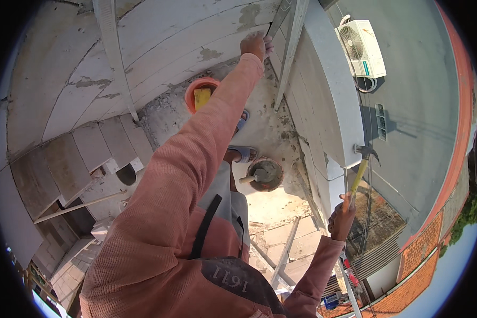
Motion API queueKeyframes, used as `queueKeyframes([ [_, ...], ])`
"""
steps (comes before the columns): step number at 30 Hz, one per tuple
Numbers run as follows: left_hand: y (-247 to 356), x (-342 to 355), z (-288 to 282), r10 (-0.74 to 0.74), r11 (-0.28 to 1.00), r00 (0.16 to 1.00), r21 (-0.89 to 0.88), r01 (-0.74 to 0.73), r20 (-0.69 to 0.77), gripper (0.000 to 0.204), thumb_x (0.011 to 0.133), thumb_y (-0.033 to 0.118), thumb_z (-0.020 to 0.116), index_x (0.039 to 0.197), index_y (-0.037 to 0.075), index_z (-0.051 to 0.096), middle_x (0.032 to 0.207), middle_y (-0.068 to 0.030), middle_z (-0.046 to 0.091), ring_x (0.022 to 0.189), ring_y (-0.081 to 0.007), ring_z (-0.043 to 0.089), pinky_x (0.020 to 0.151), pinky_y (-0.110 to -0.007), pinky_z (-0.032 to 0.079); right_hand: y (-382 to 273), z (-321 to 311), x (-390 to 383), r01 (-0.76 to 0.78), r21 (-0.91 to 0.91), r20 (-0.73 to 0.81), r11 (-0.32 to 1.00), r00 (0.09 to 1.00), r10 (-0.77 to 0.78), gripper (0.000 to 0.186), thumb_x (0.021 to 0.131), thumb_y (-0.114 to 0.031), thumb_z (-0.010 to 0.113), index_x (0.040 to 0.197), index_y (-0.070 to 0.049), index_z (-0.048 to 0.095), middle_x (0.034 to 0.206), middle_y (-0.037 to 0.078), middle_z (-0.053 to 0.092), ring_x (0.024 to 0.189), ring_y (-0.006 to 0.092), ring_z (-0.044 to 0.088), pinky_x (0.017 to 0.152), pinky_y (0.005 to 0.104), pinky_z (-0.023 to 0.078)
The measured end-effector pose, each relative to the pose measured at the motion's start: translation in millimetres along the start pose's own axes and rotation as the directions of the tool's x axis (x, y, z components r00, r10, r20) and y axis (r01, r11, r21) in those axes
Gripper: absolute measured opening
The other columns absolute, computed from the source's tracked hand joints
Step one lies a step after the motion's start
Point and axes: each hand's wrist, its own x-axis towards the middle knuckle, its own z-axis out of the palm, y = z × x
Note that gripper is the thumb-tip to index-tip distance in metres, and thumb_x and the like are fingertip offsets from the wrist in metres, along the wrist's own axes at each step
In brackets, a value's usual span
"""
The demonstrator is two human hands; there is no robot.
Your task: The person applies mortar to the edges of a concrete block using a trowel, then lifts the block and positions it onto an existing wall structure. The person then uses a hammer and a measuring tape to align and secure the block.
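Note:
My right hand (pixel 342 218) is closed round the yellow handle of a claw hammer (pixel 361 167). The hammer is held up, its metal head beside the end of a pale block (pixel 336 95) on top of the right-hand wall. Across the view stretches my left arm, ending in a closed left hand (pixel 256 46) near the corner where two block walls meet. Whatever its fingers hold, if anything, is hidden. Just past that hand stands a slanting grey post (pixel 292 50).
By my sandalled feet sit a dark bucket (pixel 266 174) of grey mortar with a handled tool in it, and an orange-red bucket (pixel 193 90) with a yellow block-shaped thing. Another post (pixel 111 53) leans at left. Past the right wall are an air-conditioner unit (pixel 361 47), cables and lower roofs.

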Motion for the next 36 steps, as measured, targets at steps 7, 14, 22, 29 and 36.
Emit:
queueKeyframes([
  [7, 35.5, 57.5, 50.7, -0.071, 0.987, 0.993, -0.137, 0.084, 0.097, 0.015, 0.095, 0.019, 0.064, 0.102, 0.005, 0.066, 0.092, -0.005, 0.07, 0.078, -0.0172, 0.064, 0.075, -0.034, 0.056, -18.8, 11.9, -9.3, -0.02, -0.004, -0.001, 1.0, 1.0, 0.02, 0.043, 0.104, -0.05, 0.049, 0.096, -0.009, 0.056, 0.051, -0.007, 0.03, 0.035, 0.005, 0.028, 0.032, 0.0248, 0.022],
  [14, 24.1, 83.8, 78.5, -0.194, 0.973, 0.975, -0.107, 0.206, 0.113, 0.012, 0.091, 0.017, 0.071, 0.085, 0.006, 0.069, 0.082, -0.0052, 0.069, 0.068, -0.0174, 0.062, 0.063, -0.033, 0.05, -41.5, 18.2, -17.0, -0.087, -0.027, -0.034, 0.996, 0.996, 0.086, 0.04, 0.105, -0.048, 0.049, 0.094, -0.01, 0.056, 0.052, -0.009, 0.029, 0.036, 0.0035, 0.026, 0.031, 0.0238, 0.02],
  [22, 34.5, 86.4, 98.2, -0.226, 0.971, 0.97, 0.1, 0.217, 0.09, 0.017, 0.084, 0.016, 0.075, 0.091, 0.001, 0.07, 0.082, -0.0084, 0.068, 0.066, -0.0198, 0.061, 0.059, -0.036, 0.046, -46.1, 21.3, -17.0, -0.123, -0.028, -0.027, 0.992, 0.992, 0.123, 0.046, 0.105, -0.052, 0.048, 0.097, -0.007, 0.055, 0.053, -0.007, 0.03, 0.036, 0.004, 0.028, 0.032, 0.0237, 0.021],
  [29, 36.0, 96.5, 115.2, -0.316, 0.939, 0.942, 0.106, 0.327, -0.111, 0.037, 0.084, 0.015, 0.073, 0.117, -0.001, 0.066, 0.109, -0.016, 0.069, 0.088, -0.029, 0.067, 0.076, -0.041, 0.052, -36.3, 15.0, -12.4, -0.143, 0.017, -0.049, 0.99, 0.988, 0.144, 0.046, 0.104, -0.052, 0.049, 0.096, -0.006, 0.055, 0.053, -0.005, 0.034, 0.035, 0.0062, 0.03, 0.032, 0.0255, 0.024],
  [36, 18.9, 167.7, 89.0, -0.441, 0.885, 0.891, -0.116, 0.452, 0.107, 0.035, 0.089, 0.016, 0.071, 0.121, 0.007, 0.064, 0.113, -0.0103, 0.07, 0.095, -0.0277, 0.07, 0.085, -0.046, 0.057, -50.7, 26.0, -16.3, -0.167, 0.049, -0.049, 0.985, 0.984, 0.17, 0.044, 0.104, -0.052, 0.05, 0.094, -0.009, 0.054, 0.053, -0.006, 0.032, 0.035, 0.0046, 0.029, 0.032, 0.025, 0.022],
])
